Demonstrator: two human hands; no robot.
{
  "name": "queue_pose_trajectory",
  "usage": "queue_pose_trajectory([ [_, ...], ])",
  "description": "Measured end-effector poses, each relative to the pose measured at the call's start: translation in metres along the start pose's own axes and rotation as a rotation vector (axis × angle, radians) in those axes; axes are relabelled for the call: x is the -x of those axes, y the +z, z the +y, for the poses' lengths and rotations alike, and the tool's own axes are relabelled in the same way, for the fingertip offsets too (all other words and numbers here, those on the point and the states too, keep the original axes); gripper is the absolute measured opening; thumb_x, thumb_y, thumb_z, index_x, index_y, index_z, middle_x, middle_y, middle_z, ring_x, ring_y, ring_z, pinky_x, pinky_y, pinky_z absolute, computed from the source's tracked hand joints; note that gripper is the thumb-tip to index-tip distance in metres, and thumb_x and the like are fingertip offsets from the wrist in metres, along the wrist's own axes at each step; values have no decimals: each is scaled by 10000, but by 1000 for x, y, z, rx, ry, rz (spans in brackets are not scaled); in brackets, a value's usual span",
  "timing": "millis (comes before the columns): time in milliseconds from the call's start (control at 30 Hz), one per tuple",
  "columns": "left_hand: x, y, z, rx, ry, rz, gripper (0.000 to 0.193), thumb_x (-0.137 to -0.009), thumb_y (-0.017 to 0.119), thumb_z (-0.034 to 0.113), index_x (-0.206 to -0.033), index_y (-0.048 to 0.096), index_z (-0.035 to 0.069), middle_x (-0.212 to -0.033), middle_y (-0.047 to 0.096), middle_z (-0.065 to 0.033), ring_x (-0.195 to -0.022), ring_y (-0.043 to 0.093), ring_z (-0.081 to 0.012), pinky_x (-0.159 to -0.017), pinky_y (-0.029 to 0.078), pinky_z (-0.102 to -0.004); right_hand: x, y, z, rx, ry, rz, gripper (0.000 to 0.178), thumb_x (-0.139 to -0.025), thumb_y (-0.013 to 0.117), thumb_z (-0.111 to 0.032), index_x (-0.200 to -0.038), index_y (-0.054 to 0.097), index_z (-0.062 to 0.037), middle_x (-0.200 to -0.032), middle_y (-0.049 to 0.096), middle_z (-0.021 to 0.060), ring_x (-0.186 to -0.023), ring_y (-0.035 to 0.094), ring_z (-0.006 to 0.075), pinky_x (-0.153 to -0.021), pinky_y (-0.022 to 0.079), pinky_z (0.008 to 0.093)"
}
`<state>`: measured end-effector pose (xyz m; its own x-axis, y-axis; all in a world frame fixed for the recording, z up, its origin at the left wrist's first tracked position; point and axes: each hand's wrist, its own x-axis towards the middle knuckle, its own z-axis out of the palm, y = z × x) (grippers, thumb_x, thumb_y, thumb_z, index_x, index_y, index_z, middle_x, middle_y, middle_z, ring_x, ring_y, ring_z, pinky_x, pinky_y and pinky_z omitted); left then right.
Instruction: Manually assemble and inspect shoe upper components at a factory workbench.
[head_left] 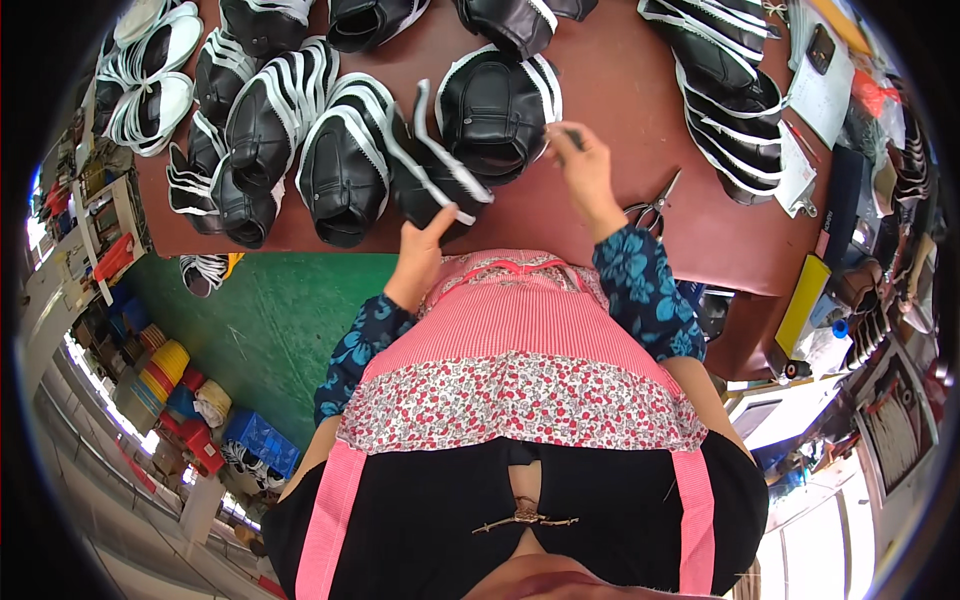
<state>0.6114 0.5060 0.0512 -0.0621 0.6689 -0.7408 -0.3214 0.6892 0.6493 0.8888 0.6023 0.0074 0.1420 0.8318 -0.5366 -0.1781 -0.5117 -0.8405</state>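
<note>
My left hand (420,258) grips the near edge of a black shoe upper (418,192) with white trim, thumb on top. This upper is folded and held tilted at the table's front edge. My right hand (588,178) is closed in a pinch, with a small dark thing (573,140) showing between the fingers, too small to name. Beside those fingers lies a stack of black shoe uppers (492,110) with white borders. Left of my left hand rests another stack of black uppers (342,175). A pair of scissors (652,212) lies right of my right wrist.
More stacked black uppers (270,125) fill the left of the red-brown table (610,60). A curved stack (735,130) stands at the right. Farther right are a phone (821,48), papers (822,100) and a clipboard (797,178). White shoe pieces (160,100) sit at the far left.
</note>
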Motion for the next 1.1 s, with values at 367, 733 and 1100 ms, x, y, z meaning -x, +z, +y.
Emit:
queue_pose_trajectory([
  [367,7,4,11,-348,142,-41,295,-948,867,89,-1222,794,11,-1151,796,-38,-1028,733,-133,-947,577,-313,29,33,-23,118,-52,-290,147,-1077,744,-178,-1160,783,-62,-941,738,-23,-809,675,71,-704,507,251],
  [733,4,-15,26,136,93,-44,473,-1034,756,102,-1480,644,-8,-1376,730,-90,-1243,719,-216,-1106,556,-385,-65,-28,38,402,36,64,263,-1027,773,-220,-1190,787,-15,-907,803,74,-795,763,133,-729,577,307],
  [1100,-20,16,-28,-1203,678,-63,346,-987,799,297,-988,731,-41,-907,737,-311,-857,713,-522,-780,571,-595,-17,-7,-10,739,-596,178,130,-1054,689,-137,-1106,741,-29,-945,773,204,-858,778,406,-800,601,477],
])
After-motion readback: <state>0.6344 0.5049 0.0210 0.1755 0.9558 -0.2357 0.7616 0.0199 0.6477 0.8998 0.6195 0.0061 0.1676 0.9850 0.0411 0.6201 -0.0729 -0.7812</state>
